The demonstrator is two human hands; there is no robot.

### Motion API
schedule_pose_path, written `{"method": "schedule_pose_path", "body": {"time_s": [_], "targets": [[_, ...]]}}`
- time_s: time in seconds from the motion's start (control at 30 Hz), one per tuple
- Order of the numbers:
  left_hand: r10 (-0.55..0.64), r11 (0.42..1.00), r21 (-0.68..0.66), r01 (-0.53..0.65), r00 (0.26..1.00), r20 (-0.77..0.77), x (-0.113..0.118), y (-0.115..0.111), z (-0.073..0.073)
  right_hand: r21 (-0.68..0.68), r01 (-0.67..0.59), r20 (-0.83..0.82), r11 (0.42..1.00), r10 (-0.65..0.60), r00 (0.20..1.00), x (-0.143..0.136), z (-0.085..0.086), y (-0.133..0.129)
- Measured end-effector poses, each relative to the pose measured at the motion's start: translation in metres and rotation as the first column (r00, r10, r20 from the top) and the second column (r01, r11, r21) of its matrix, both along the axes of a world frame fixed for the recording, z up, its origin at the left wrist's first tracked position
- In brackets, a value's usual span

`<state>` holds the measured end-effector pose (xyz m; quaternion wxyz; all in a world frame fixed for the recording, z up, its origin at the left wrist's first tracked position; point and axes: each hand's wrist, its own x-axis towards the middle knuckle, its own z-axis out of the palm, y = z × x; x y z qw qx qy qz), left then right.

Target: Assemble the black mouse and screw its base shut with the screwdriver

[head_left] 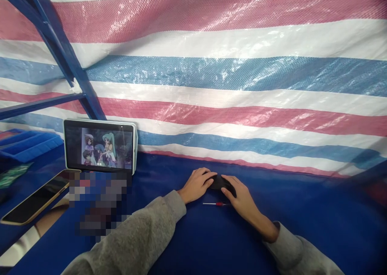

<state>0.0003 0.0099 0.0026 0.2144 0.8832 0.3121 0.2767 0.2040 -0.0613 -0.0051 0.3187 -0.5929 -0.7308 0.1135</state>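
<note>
A black computer mouse (pixel 218 182) lies on the blue tabletop, held between my two hands. My left hand (pixel 198 184) grips its left end, with fingers over the top and the thumb on the near side. From the other side, my right hand (pixel 242 196) closes round the right end, thumb along the near edge. Just below the mouse lies a small screwdriver (pixel 213 204) with a thin metal shaft and a red part; its right end reaches toward my right wrist. My palms and the underside of the mouse are hidden.
On the left a tablet (pixel 99 146) in a pale case stands upright, showing a cartoon picture. A phone (pixel 38 196) is in front of it, above another person's arm (pixel 53 217). Blue bins (pixel 33 146) sit farther left. Striped sheeting (pixel 229 73) hangs behind the blue tabletop (pixel 193 242).
</note>
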Motion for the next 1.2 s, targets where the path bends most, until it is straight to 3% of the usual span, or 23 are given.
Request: {"method": "schedule_pose_path", "body": {"time_s": [0.33,0.87,1.2], "targets": [[0.011,0.997,0.078,-0.021,0.991,0.135,0.0001,0.0015,-0.0005,0.017,0.005,-0.037,1.000,-0.005,0.999,-0.0021,-0.0007,-0.0037],[0.120,0.993,-0.008,-0.119,0.991,0.067,-0.0004,0.0045,0.0008,0.021,-0.001,-0.015,1.000,0.001,1.000,-0.0011,-0.0026,-0.0034],[0.073,0.997,0.034,-0.075,0.996,0.044,0.0015,0.0021,0.0011,0.043,-0.010,-0.028,0.999,0.012,1.000,-0.0014,-0.0045,-0.0030]]}}
